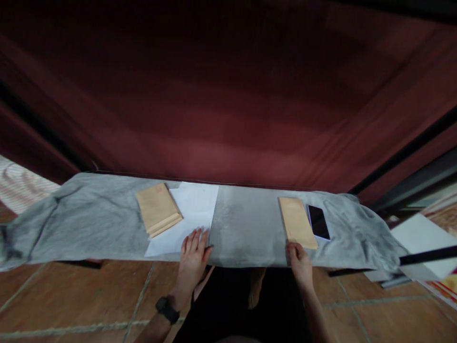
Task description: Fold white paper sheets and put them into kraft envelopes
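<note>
My left hand point(193, 250) lies on white paper sheets point(197, 202), its fingers stretched out flat near their right edge. By its thumb is a small dark tip that I cannot make out. A stack of brown paper envelopes point(157, 205) rests on the left part of the sheets. Farther right, my right hand point(299, 259) is closed on the near left corner of a brown envelope point(297, 221), which lies flat on the grey cloth.
A phone point(319, 222) with a dark screen lies just right of the envelope. Grey cloth point(246, 224) covers the narrow table. Dark red fabric point(228, 119) rises behind it. White boards point(424, 243) stand beyond the right end, over a tiled floor point(117, 290).
</note>
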{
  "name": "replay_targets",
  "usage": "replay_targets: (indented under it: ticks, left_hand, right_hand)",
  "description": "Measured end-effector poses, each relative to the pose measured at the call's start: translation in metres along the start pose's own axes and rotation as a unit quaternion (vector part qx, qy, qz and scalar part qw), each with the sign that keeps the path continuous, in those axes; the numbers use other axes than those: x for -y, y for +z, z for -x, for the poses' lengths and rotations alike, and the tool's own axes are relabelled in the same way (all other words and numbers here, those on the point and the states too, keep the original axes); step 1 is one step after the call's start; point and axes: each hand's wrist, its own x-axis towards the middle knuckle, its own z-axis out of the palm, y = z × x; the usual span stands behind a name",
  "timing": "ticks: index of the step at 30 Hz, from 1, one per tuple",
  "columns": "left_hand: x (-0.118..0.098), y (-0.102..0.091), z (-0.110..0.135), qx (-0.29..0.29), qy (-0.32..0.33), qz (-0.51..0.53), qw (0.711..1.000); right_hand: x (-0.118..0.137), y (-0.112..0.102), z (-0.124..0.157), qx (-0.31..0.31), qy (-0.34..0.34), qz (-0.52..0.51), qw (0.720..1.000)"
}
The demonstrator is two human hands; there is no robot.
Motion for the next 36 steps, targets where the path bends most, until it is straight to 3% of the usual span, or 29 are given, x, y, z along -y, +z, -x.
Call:
replay_targets:
  ticks: [4,7,11,17,20,23,28,34,36]
  left_hand:
    - [0.022,-0.003,0.004,0.023,-0.017,-0.007,1.0]
    - [0.031,-0.002,0.001,0.041,-0.004,0.01,0.999]
    - [0.027,0.001,-0.004,0.043,0.019,0.061,0.997]
    - [-0.001,0.0,-0.012,0.041,0.039,0.091,0.994]
    - [0.005,-0.002,-0.014,-0.011,0.001,0.06,0.998]
    - [0.025,-0.004,-0.008,0.026,0.04,0.063,0.997]
    - [0.044,-0.006,0.003,0.028,0.016,0.081,0.996]
    - [0.032,-0.009,-0.003,-0.012,-0.035,0.129,0.991]
    - [0.018,-0.011,-0.007,-0.018,-0.013,0.13,0.991]
  right_hand:
    - [0.012,0.022,0.013,0.043,-0.113,0.075,0.99]
    - [0.016,0.032,0.017,0.061,-0.151,0.099,0.982]
    - [0.016,0.032,0.015,0.062,-0.144,0.105,0.982]
    - [0.014,0.03,0.014,0.069,-0.153,0.108,0.98]
    - [0.013,0.029,0.015,0.074,-0.158,0.113,0.978]
    - [0.01,0.028,0.015,0.081,-0.163,0.097,0.979]
    - [0.008,0.032,0.018,0.06,-0.17,0.117,0.977]
    - [0.012,0.032,0.021,0.057,-0.173,0.144,0.973]
    - [0.015,0.032,0.021,0.058,-0.16,0.129,0.977]
